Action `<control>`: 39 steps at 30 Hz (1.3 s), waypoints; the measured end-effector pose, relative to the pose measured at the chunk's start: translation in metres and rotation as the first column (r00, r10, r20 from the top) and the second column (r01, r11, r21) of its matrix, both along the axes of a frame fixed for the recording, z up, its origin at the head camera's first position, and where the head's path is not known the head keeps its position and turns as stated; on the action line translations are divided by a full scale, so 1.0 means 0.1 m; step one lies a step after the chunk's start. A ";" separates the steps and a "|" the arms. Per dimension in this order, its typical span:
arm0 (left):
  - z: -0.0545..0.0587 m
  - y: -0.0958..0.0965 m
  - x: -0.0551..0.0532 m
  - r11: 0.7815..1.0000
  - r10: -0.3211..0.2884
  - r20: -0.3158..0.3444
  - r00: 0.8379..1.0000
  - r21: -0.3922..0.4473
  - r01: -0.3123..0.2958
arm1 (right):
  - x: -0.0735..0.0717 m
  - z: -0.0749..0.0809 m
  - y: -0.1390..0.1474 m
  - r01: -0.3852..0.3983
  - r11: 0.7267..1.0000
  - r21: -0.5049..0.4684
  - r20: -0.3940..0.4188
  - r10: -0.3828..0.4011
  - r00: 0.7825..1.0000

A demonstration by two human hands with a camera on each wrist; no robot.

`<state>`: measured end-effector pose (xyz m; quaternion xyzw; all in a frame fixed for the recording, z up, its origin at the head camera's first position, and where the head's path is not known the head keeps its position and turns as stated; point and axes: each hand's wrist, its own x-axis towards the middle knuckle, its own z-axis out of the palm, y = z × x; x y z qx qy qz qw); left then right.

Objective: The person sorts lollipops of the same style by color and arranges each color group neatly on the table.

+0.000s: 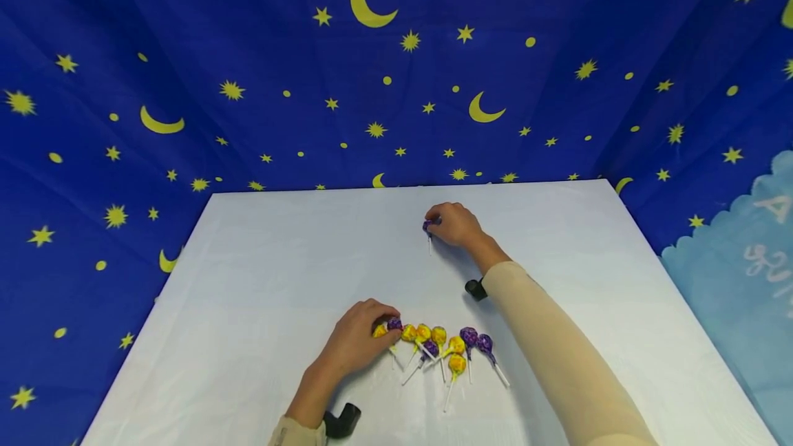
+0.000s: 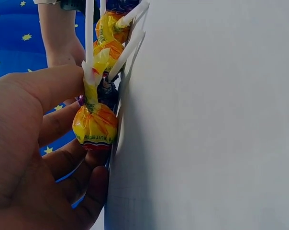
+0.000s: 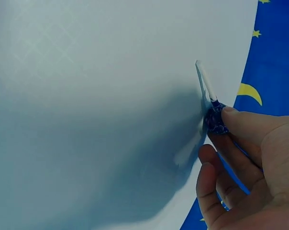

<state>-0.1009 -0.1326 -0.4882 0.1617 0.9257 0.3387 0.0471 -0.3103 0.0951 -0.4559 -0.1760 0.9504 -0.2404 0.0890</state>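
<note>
My right hand (image 1: pixel 455 226) pinches a purple lollipop (image 3: pixel 216 120) by its wrapped head, far back on the white table. Its white stick points toward the near side in the head view. Nearer the front, my left hand (image 1: pixel 359 336) curls around the left end of a cluster of lollipops. Between its thumb and index finger sits a purple lollipop (image 1: pixel 394 323). A yellow lollipop (image 2: pixel 95 127) lies inside the same curl, its wrapper neck beside the thumb tip. To the right are several more yellow lollipops (image 1: pixel 438 336) and purple ones (image 1: pixel 486 344), some sticks crossing.
The white table (image 1: pixel 297 246) reaches back to a blue curtain (image 1: pixel 279 54) with yellow moons and stars. Black wrist cameras (image 1: pixel 343 421) jut from both wrists. A light-blue panel (image 1: pixel 743 260) with white lettering hangs at the right.
</note>
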 end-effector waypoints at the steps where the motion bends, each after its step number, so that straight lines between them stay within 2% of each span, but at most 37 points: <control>1: 0.00 0.00 0.00 1.000 -0.002 0.001 1.000 0.000 0.002 | 0.00 0.00 0.00 0.003 1.000 -0.003 0.004 -0.003 1.000; 8: -0.02 0.03 0.03 1.000 -0.017 0.003 1.000 -0.007 0.017 | 0.03 0.01 0.01 0.014 1.000 -0.007 0.067 -0.014 0.998; 14: -0.01 0.05 0.01 1.000 -0.027 -0.038 0.999 -0.017 0.026 | 0.03 0.06 0.07 0.060 0.998 -0.001 0.053 -0.060 0.997; 19: 0.02 0.04 0.01 0.999 -0.013 -0.020 1.000 -0.032 0.013 | 0.05 0.10 0.10 0.063 0.997 -0.037 0.053 -0.061 0.997; 27: 0.02 0.03 -0.02 1.000 -0.009 -0.038 0.999 -0.029 0.008 | 0.20 0.22 0.11 0.050 0.992 -0.115 0.011 -0.049 0.999; 34: 0.00 0.02 -0.01 1.000 -0.004 -0.034 0.999 -0.019 0.003 | 0.39 0.26 0.11 -0.028 0.996 -0.090 0.005 0.028 1.000; 39: 0.00 0.01 0.00 1.000 -0.002 -0.033 0.999 -0.024 0.002 | 0.52 0.26 0.13 -0.037 0.996 -0.087 -0.008 0.036 0.999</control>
